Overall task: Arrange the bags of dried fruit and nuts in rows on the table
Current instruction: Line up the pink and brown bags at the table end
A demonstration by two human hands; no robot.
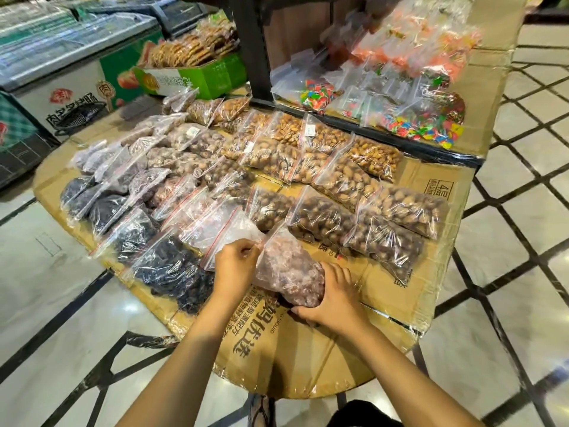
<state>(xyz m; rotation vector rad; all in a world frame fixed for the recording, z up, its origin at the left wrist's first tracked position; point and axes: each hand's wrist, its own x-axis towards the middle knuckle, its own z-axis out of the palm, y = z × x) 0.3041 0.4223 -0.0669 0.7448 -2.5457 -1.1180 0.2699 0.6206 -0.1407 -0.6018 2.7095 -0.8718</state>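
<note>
A clear zip bag of pinkish-brown dried fruit (288,269) lies near the front of the cardboard-covered table (409,291). My right hand (331,295) grips its lower end. My left hand (235,266) pinches the top corner of this bag, right beside a pale bag (228,232). Rows of sealed bags fill the table behind: dark dried fruit (172,269) at the left, brown nuts (323,217) in the middle and right, lighter nuts (320,134) at the back.
A black shelf rail (369,131) at the back holds bags of colourful sweets (418,121). A green box of biscuits (191,75) stands at the back left, beside chest freezers (61,63). Bare cardboard lies at the front and right; tiled floor surrounds the table.
</note>
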